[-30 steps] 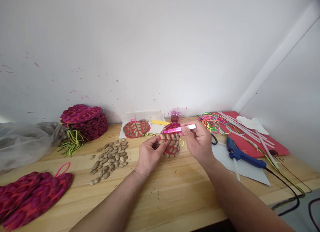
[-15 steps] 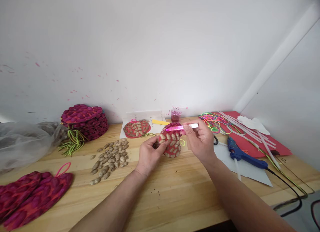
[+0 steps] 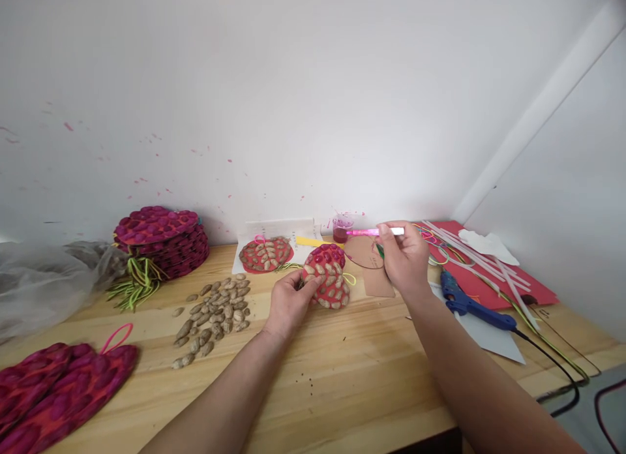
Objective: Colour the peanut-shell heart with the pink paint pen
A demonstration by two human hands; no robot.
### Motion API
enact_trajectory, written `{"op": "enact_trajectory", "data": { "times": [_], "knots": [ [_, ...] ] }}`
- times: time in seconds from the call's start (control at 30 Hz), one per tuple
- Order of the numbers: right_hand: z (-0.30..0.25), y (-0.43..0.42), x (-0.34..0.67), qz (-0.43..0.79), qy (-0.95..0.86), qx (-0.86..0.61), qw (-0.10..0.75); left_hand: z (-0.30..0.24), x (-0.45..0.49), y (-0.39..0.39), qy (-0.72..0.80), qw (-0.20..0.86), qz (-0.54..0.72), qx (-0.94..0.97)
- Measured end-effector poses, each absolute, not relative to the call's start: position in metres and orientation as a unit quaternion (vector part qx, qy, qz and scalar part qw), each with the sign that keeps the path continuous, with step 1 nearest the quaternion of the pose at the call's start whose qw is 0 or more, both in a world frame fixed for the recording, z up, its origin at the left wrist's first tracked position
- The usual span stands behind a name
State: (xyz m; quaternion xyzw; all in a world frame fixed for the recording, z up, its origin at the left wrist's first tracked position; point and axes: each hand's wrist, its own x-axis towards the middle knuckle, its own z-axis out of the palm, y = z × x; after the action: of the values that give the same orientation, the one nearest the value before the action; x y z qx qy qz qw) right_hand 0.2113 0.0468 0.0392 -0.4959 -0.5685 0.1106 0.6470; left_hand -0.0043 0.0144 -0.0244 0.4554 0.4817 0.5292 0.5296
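My left hand (image 3: 288, 302) pinches the lower left edge of a red round piece covered with peanut shells (image 3: 327, 276), a few of them at its top painted magenta, held tilted just above the wooden table (image 3: 342, 369). My right hand (image 3: 405, 258) is closed on a brush with a white handle and pink stem (image 3: 374, 232), held level to the right of the piece and pointing at a small cup of red paint (image 3: 342, 227) by the wall.
Loose peanut shells (image 3: 215, 314) lie left of centre. A second shell-covered red piece (image 3: 267, 253) rests on paper. Painted pieces are stacked at back left (image 3: 159, 239) and front left (image 3: 63, 389). A blue glue gun (image 3: 472, 304), coloured cords (image 3: 428, 239) and a red sheet (image 3: 508, 281) lie right.
My right hand has drawn the brush away from the top of the shell piece, up and to the right toward the paint cup. The left hand has lowered the piece slightly.
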Motion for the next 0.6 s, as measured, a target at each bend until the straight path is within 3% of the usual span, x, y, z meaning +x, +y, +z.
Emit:
{"op": "enact_trajectory", "data": {
  "times": [0.2,0.37,0.6],
  "knots": [
    [0.070,0.094,0.211,-0.017,-0.605,-0.577,0.549,-0.026,-0.003,0.014,0.478,0.550,0.514,0.452],
    [0.082,0.129,0.196,-0.024,-0.659,-0.683,0.314,-0.029,-0.002,0.015,0.482,0.561,0.509,0.440],
    [0.070,0.148,0.182,-0.007,-0.649,-0.721,0.241,-0.030,-0.001,0.015,0.474,0.565,0.505,0.449]
  ]
}}
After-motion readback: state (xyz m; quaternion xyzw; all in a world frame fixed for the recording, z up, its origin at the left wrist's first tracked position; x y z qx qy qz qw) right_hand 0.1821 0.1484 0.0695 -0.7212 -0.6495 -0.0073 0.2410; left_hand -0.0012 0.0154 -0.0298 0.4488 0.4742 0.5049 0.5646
